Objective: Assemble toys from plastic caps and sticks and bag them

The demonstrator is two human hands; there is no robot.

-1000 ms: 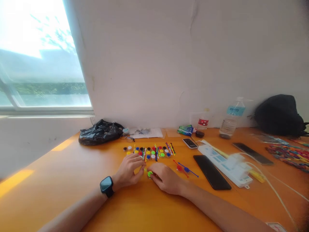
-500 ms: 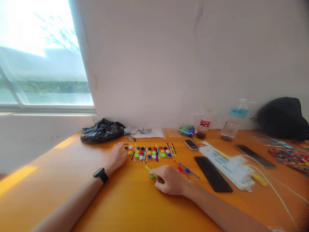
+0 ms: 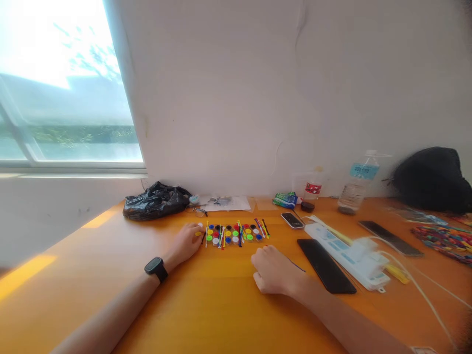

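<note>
My left hand (image 3: 187, 242), a black watch on its wrist, is at the left end of the rows of small coloured plastic discs (image 3: 228, 235). Its fingers are bent together against a thin black plastic arrow (image 3: 203, 237); whether they pinch it is unclear. Between the discs lie bundles of thin coloured arrows (image 3: 221, 237). Nearer to me, my right hand (image 3: 275, 269) is curled closed, low over the table, with its fingertips hidden beneath. It covers most of a blue arrow (image 3: 298, 267), whose end sticks out behind the knuckles. No green arrow shows near it.
Right of my right hand lie a black phone (image 3: 326, 265), a white power strip (image 3: 346, 255) with cables and a small white-faced device (image 3: 292, 220). Along the wall are a black plastic bag (image 3: 157, 200), glasses, printed paper (image 3: 226, 203), bottles (image 3: 356, 189) and a black bag (image 3: 431, 179).
My right hand has moved right from where it held a green arrow on a green disc, now covering the red and blue arrows. My left hand has shifted slightly right, to the black arrow.
</note>
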